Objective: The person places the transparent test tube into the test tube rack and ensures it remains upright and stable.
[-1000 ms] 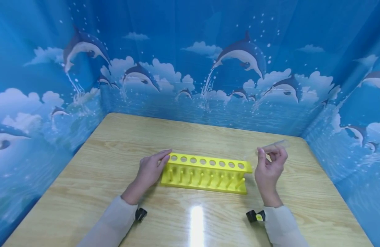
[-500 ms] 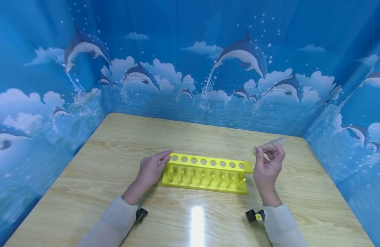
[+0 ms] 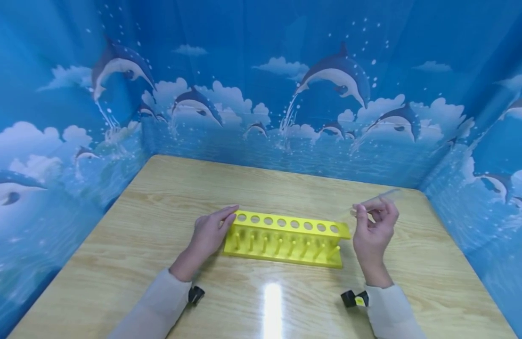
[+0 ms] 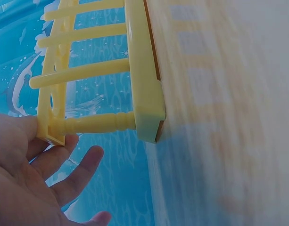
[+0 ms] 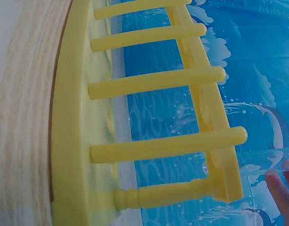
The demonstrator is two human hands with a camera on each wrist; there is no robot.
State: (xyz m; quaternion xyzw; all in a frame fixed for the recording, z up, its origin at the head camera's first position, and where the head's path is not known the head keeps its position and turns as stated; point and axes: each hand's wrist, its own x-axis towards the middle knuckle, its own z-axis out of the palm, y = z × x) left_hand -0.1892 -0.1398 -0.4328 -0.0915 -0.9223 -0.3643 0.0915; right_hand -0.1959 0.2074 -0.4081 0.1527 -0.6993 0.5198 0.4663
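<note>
A yellow test tube rack [image 3: 288, 228] stands upright on the table, with a row of holes along its top bar and a row of pegs below. My left hand [image 3: 210, 231] grips the left end of that bar; in the left wrist view the fingers [image 4: 52, 162] wrap the bar's end. Beyond the rack's right end, my right hand [image 3: 374, 233] pinches a clear test tube [image 3: 386, 194] between thumb and fingers. The tube lies tilted, its left end lower and close to the rack. In the right wrist view the tube [image 5: 262, 161] shows faintly behind the top bar, fingertips [image 5: 275, 186] against it.
The wood-grain table [image 3: 193, 181] reaches back to a blue dolphin-print curtain [image 3: 244, 94], which also closes off both sides. A bright light reflection [image 3: 273, 310] lies on the tabletop in front. Black wrist cameras sit at both cuffs.
My right hand with the test tube moved slightly left towards the rack, then back right. My left hand keeps its hold on the rack. The head view has shifted a little.
</note>
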